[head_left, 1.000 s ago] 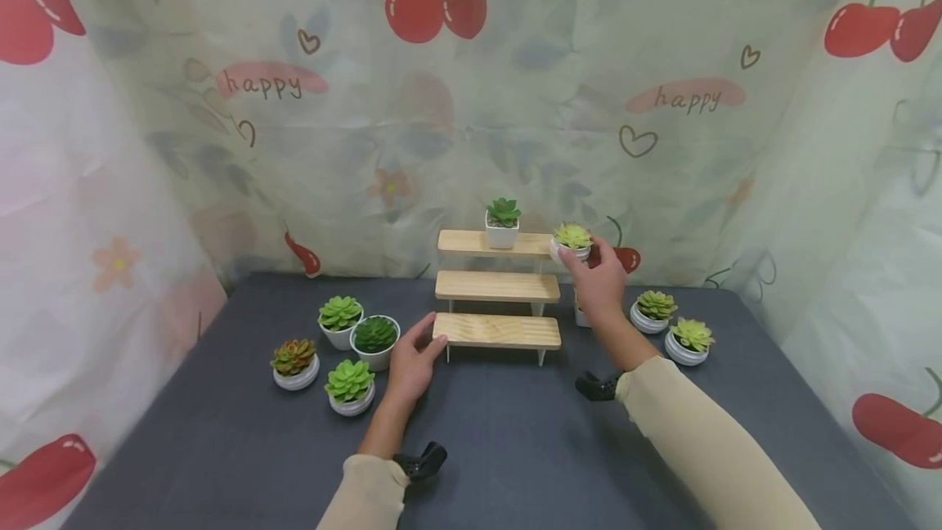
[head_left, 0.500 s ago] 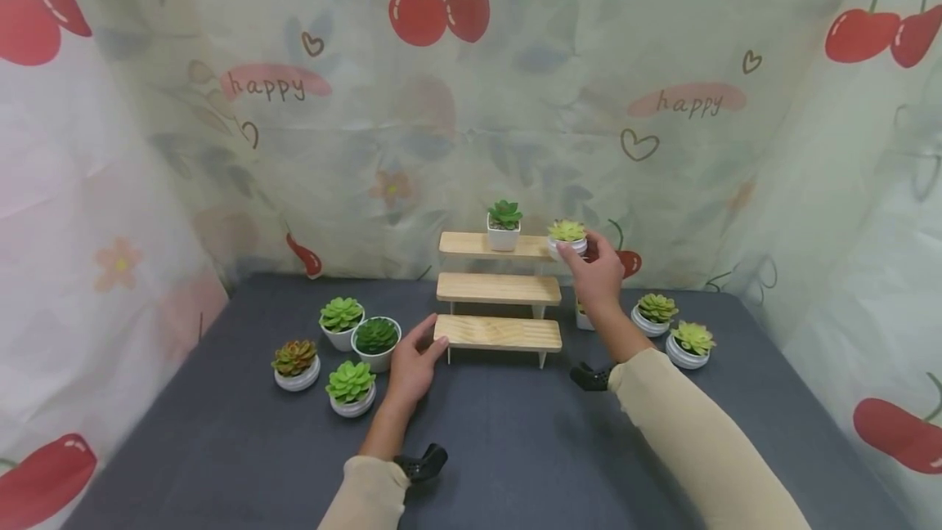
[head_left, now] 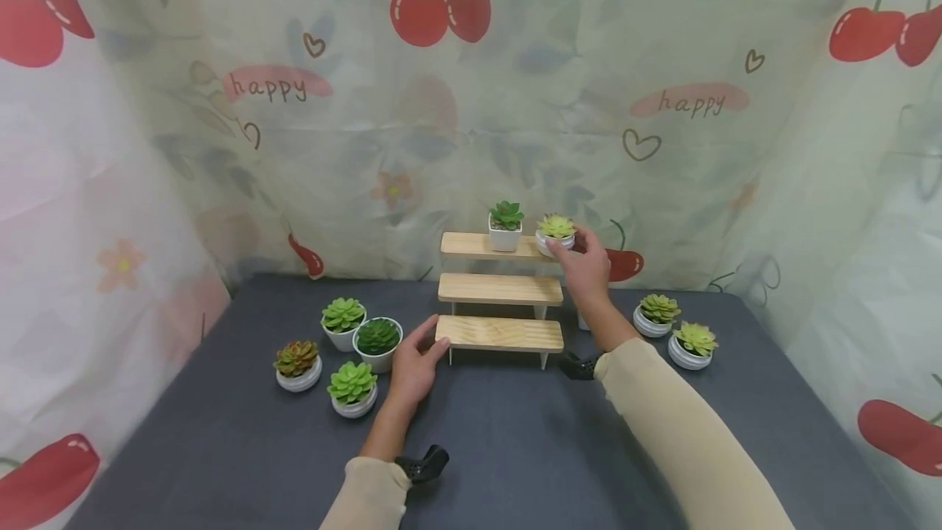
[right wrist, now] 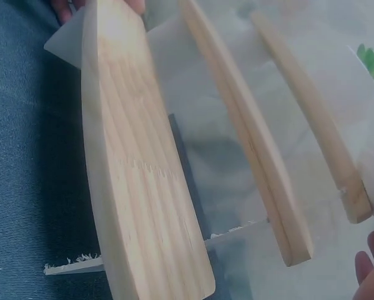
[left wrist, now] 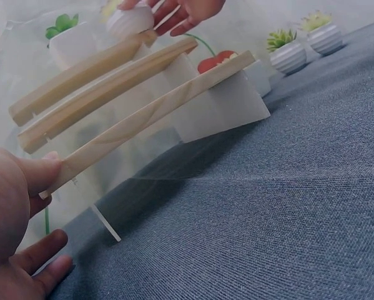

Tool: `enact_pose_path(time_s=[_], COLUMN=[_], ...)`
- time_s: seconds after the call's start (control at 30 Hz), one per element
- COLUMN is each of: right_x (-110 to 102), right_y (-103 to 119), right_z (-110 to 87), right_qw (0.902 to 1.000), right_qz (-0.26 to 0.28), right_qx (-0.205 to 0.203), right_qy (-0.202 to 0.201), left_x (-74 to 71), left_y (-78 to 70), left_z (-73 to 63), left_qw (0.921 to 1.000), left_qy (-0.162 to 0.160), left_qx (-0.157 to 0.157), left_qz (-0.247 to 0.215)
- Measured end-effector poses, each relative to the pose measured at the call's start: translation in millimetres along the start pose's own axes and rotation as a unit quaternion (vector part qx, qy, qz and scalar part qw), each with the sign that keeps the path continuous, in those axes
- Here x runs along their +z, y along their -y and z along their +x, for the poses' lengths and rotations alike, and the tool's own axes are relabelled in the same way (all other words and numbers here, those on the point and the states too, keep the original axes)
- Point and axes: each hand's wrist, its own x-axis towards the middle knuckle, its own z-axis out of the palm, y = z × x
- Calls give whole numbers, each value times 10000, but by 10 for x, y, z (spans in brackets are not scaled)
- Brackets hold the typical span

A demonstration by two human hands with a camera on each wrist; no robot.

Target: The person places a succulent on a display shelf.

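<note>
My right hand (head_left: 589, 272) holds a yellow-green potted succulent (head_left: 555, 227) by its round white ribbed pot, at the right end of the top step. In the left wrist view this pot (left wrist: 130, 24) appears at the board's end; whether its base touches the wood I cannot tell. My left hand (head_left: 414, 366) pinches the left end of the lowest step of a three-tier wooden display stand (head_left: 500, 334), the thumb on top of the board. A green succulent in a square white pot (head_left: 504, 229) stands mid-top step.
To the left on the dark tablecloth (head_left: 508, 448) are several potted succulents, among them a reddish one (head_left: 297, 362) and a dark green one (head_left: 378, 342). Two more, one olive-green (head_left: 657, 313) and one pale (head_left: 693, 343), stand right. A white pot (head_left: 583, 322) is mostly hidden behind my right wrist.
My right hand has moved the yellow-green potted succulent leftward, over the top step's right end and closer to the square pot. My left hand has kept its place on the lowest step.
</note>
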Motion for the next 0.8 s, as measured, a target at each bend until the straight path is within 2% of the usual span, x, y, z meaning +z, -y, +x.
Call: enact_pose_path(time_s=[0.3, 0.57, 0.8], right_x=[33, 30, 20], right_y=[26, 51, 65], right_z=[22, 50, 45], right_qw=[9997, 9978, 9954], right_qz=[-160, -382, -608], right_qx=[-30, 9, 19], right_qy=[198, 536, 743], left_x=[-3, -10, -6], left_y=[6, -15, 9], left_z=[13, 11, 14], left_qw=[10000, 10000, 10000], left_qy=[27, 37, 39], left_qx=[16, 15, -86], left_qz=[-12, -38, -2])
